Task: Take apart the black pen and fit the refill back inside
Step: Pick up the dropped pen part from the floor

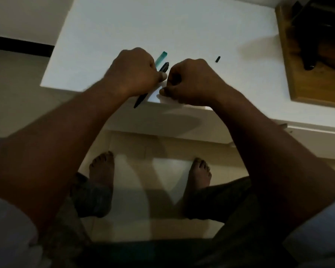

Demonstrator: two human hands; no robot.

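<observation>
A person's left hand (133, 72) grips a slim black plastic pen (163, 67) mid-barrel over the white table's (182, 26) near edge. The right hand (191, 80) curls alongside, its contents unclear. Light, stiff and probably slippery, the pen needs firm pinches near each end.

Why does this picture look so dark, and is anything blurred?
Head view: dim light leaves the left hand and right hand dark against the bright white table; a soft shadow falls on its far right; the pen looks slightly blurred; forearms loom large near the wide lens.
</observation>
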